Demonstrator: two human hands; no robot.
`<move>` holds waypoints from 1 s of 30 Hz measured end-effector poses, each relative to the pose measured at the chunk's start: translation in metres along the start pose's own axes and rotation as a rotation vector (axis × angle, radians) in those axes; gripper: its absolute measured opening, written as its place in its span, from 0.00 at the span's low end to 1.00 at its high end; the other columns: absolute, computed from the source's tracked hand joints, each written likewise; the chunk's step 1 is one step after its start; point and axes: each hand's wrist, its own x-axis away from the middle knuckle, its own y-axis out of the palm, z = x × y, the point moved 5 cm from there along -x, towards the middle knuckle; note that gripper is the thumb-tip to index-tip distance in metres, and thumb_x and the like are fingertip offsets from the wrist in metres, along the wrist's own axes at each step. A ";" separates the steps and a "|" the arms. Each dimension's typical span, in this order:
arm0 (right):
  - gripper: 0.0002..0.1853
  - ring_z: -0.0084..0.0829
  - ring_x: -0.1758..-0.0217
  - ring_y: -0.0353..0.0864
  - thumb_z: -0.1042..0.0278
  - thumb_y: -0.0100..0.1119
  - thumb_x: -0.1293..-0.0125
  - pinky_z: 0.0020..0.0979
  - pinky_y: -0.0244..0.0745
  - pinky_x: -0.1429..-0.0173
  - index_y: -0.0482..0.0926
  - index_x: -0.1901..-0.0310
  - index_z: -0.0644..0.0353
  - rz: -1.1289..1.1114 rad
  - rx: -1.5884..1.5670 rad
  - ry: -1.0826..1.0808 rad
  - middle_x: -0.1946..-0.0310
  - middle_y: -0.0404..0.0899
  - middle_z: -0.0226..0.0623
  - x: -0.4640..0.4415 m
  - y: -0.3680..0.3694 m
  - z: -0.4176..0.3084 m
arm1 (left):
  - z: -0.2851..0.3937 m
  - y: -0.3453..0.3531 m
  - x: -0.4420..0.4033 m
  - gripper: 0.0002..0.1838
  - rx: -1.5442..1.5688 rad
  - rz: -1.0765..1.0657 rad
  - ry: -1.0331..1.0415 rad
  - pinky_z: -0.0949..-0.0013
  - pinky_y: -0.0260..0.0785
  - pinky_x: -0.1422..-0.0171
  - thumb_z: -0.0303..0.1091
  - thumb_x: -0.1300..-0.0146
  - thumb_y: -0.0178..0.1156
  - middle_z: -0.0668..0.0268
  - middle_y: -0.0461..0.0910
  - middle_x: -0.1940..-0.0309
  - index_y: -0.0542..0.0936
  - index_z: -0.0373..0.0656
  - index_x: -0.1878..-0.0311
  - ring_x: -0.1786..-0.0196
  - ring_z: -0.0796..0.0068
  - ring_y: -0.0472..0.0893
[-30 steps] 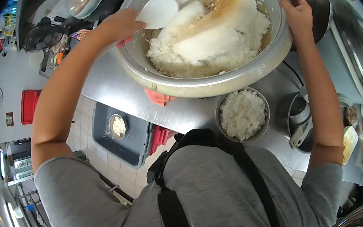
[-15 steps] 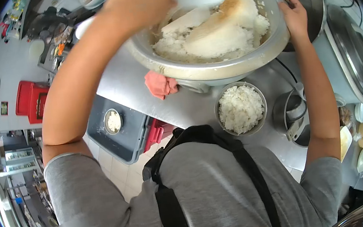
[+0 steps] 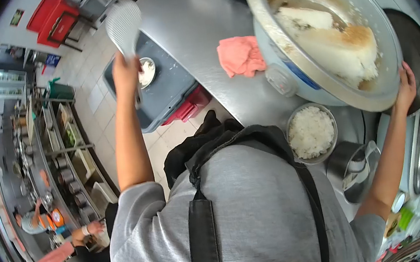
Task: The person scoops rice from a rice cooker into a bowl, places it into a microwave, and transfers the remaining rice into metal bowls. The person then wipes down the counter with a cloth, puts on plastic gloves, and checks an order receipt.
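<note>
The left hand (image 3: pixel 126 79) is wrapped round the handle of the paddle (image 3: pixel 124 27), whose blade points up and away from the body, a little blurred. A firm grip low on the handle suits a broad blade like this: it should let the wrist set the angle and stop the paddle twisting under sticky rice.

Just to the right of this hand, and lower, is the tub (image 3: pixel 180 97), with a small bowl (image 3: pixel 149 73) in it. Grains clinging to the paddle could drop there, so the blade is best carried level and without a flick.

Further right, well apart from the left hand, a cloth (image 3: pixel 241 57) lies on the table (image 3: pixel 185 32), touching or just beside the cooker (image 3: pixel 300 62); I cannot tell which.

The right hand (image 3: pixel 405 87) holds the cooker's rim at the far right, seemingly pinched between thumb and fingers. Steady, even pressure there should keep the cooker from sliding when the paddle pushes. To the left of that hand, inside the cooker, sits the rice (image 3: pixel 339 51), a tall slab with a browned patch; going in edge first would likely break it less.

Nearer the body than the right hand, and left of it, stands a filled bowl (image 3: pixel 312 133); elbows should pass clear of it. Just beyond that hand is a dark pan (image 3: pixel 417 56).
</note>
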 end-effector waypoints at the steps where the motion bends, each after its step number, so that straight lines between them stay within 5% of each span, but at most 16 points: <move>1: 0.14 0.25 0.52 0.76 0.72 0.60 0.37 0.24 0.70 0.45 0.79 0.49 0.63 -0.006 0.020 -0.001 0.53 0.80 0.36 -0.001 -0.001 -0.001 | -0.050 -0.005 0.019 0.15 -0.169 -0.087 -0.160 0.63 0.73 0.66 0.32 0.40 0.58 0.56 0.81 0.71 0.73 0.43 0.49 0.71 0.64 0.82; 2: 0.15 0.26 0.50 0.76 0.72 0.60 0.37 0.24 0.69 0.44 0.79 0.48 0.63 -0.028 0.045 -0.012 0.51 0.79 0.37 -0.003 -0.001 0.000 | -0.091 -0.007 0.041 0.19 -0.644 -0.135 -0.196 0.54 0.74 0.56 0.36 0.40 0.57 0.51 0.82 0.62 0.73 0.49 0.45 0.61 0.52 0.83; 4: 0.15 0.28 0.46 0.74 0.74 0.58 0.36 0.25 0.68 0.41 0.78 0.47 0.63 -0.091 0.082 -0.023 0.48 0.77 0.39 -0.008 -0.002 0.001 | -0.097 -0.010 0.086 0.23 -0.989 -0.394 -0.265 0.52 0.73 0.49 0.33 0.40 0.52 0.50 0.81 0.57 0.72 0.55 0.39 0.53 0.50 0.81; 7: 0.17 0.30 0.41 0.72 0.74 0.54 0.34 0.29 0.65 0.37 0.75 0.44 0.64 -0.225 0.083 -0.029 0.44 0.75 0.39 -0.019 -0.002 0.004 | -0.140 -0.021 0.115 0.22 -0.828 -0.429 -0.382 0.50 0.71 0.48 0.32 0.44 0.55 0.52 0.81 0.55 0.72 0.53 0.43 0.50 0.50 0.79; 9: 0.17 0.32 0.41 0.72 0.73 0.53 0.32 0.31 0.62 0.34 0.73 0.42 0.64 -0.279 0.517 -0.530 0.42 0.73 0.41 -0.022 -0.008 -0.028 | -0.159 -0.027 0.121 0.19 -0.869 -0.419 -0.346 0.51 0.71 0.49 0.32 0.44 0.54 0.53 0.81 0.56 0.72 0.50 0.46 0.52 0.50 0.80; 11: 0.17 0.33 0.40 0.71 0.71 0.53 0.32 0.32 0.60 0.34 0.72 0.42 0.65 -0.149 0.605 -0.665 0.44 0.74 0.41 0.027 0.003 -0.097 | -0.162 -0.036 0.121 0.15 -0.847 -0.359 -0.352 0.52 0.72 0.51 0.32 0.43 0.54 0.53 0.82 0.59 0.74 0.47 0.52 0.54 0.51 0.80; 13: 0.15 0.31 0.46 0.73 0.67 0.52 0.29 0.30 0.63 0.39 0.73 0.45 0.66 -0.199 0.386 -0.492 0.51 0.77 0.39 0.072 0.009 -0.131 | -0.159 -0.043 0.114 0.13 -0.794 -0.495 -0.503 0.53 0.72 0.47 0.33 0.40 0.52 0.51 0.81 0.56 0.78 0.46 0.52 0.51 0.52 0.80; 16: 0.22 0.22 0.61 0.75 0.50 0.44 0.27 0.26 0.69 0.52 0.74 0.52 0.64 -0.722 0.206 0.122 0.63 0.77 0.35 0.156 0.018 -0.150 | -0.211 -0.031 0.106 0.13 -0.685 -0.558 -0.487 0.53 0.72 0.47 0.36 0.38 0.53 0.52 0.81 0.56 0.80 0.46 0.54 0.50 0.51 0.80; 17: 0.26 0.25 0.71 0.77 0.43 0.49 0.31 0.24 0.73 0.60 0.74 0.58 0.65 -0.874 0.168 0.273 0.67 0.78 0.38 0.201 0.032 -0.154 | -0.221 -0.027 0.100 0.13 -0.676 -0.611 -0.453 0.53 0.72 0.47 0.37 0.38 0.53 0.52 0.81 0.56 0.80 0.46 0.53 0.50 0.51 0.80; 18: 0.27 0.27 0.71 0.79 0.43 0.50 0.32 0.23 0.74 0.65 0.74 0.56 0.67 -1.042 0.105 0.369 0.66 0.79 0.40 0.245 0.045 -0.152 | -0.227 -0.023 0.093 0.13 -0.679 -0.665 -0.419 0.54 0.71 0.46 0.36 0.39 0.52 0.52 0.81 0.56 0.80 0.47 0.53 0.51 0.50 0.79; 19: 0.27 0.28 0.64 0.81 0.45 0.50 0.31 0.24 0.75 0.59 0.75 0.53 0.68 -1.170 0.076 0.624 0.64 0.81 0.42 0.287 0.061 -0.152 | -0.228 -0.021 0.085 0.14 -0.663 -0.693 -0.358 0.55 0.71 0.46 0.35 0.40 0.51 0.52 0.81 0.56 0.80 0.49 0.52 0.51 0.50 0.79; 20: 0.27 0.36 0.52 0.80 0.51 0.48 0.30 0.32 0.76 0.47 0.69 0.44 0.71 -1.208 0.361 0.645 0.55 0.79 0.49 0.321 0.039 -0.115 | -0.244 -0.012 0.073 0.14 -0.622 -0.774 -0.331 0.54 0.71 0.45 0.35 0.40 0.51 0.53 0.81 0.54 0.80 0.50 0.52 0.49 0.50 0.79; 21: 0.27 0.36 0.51 0.80 0.51 0.48 0.30 0.32 0.76 0.46 0.69 0.44 0.72 -1.224 0.415 0.739 0.54 0.78 0.50 0.348 0.043 -0.100 | -0.264 0.000 0.066 0.15 -0.577 -0.857 -0.309 0.53 0.70 0.44 0.34 0.41 0.50 0.53 0.80 0.53 0.80 0.51 0.52 0.47 0.51 0.78; 25: 0.27 0.40 0.47 0.77 0.55 0.48 0.30 0.36 0.74 0.41 0.65 0.41 0.73 -0.690 0.105 1.032 0.51 0.76 0.52 0.402 0.041 -0.047 | -0.316 0.039 0.021 0.16 -0.598 -0.953 -0.158 0.48 0.67 0.40 0.35 0.40 0.50 0.56 0.77 0.48 0.80 0.56 0.50 0.41 0.52 0.74; 28: 0.27 0.43 0.43 0.75 0.57 0.47 0.30 0.38 0.72 0.38 0.63 0.39 0.74 -0.278 -0.160 1.038 0.49 0.74 0.53 0.412 0.042 -0.018 | -0.335 0.060 -0.029 0.19 -0.810 -0.947 -0.191 0.41 0.50 0.29 0.38 0.37 0.49 0.55 0.68 0.37 0.78 0.51 0.44 0.30 0.53 0.61; 30: 0.27 0.44 0.41 0.74 0.59 0.47 0.30 0.40 0.71 0.36 0.61 0.38 0.74 -0.134 -0.296 1.028 0.47 0.73 0.54 0.414 0.034 -0.004 | -0.328 0.061 -0.062 0.20 -0.856 -0.742 -0.103 0.40 0.42 0.26 0.37 0.37 0.49 0.53 0.63 0.33 0.78 0.46 0.44 0.27 0.53 0.55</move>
